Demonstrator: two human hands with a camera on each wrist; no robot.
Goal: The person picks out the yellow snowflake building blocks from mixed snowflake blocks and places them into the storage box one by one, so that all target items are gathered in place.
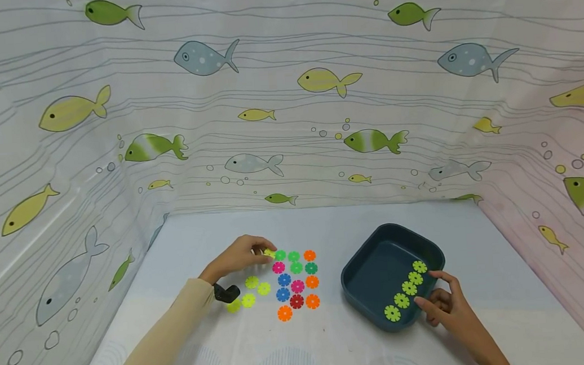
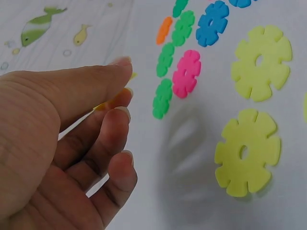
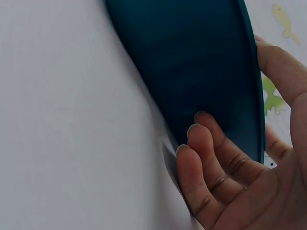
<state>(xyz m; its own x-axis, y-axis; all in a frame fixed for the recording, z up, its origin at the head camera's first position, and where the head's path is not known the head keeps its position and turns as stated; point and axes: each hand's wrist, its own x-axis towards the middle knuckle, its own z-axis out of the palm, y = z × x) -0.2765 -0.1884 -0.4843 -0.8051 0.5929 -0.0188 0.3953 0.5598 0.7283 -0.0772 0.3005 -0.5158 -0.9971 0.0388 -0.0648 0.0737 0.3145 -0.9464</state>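
Pinching a thin yellow disc [image 1: 270, 254], the left hand [image 1: 243, 252] hovers.

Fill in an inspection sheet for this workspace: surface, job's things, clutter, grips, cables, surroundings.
Surface: pale tabletop, faint printed patterns near the front.
Job's things: dark blue tray with five yellow-green discs along its right side; four loose yellow discs lie at left; thirteen mixed-colour discs stand in three rough columns between.
Clutter: nothing seen.
Left grip: pinches one yellow disc beside the columns; dark device on the wrist.
Right grip: holds the tray's right side at the rim.
Cables: nothing seen.
Surroundings: fish-printed sheeting behind and at both sides.
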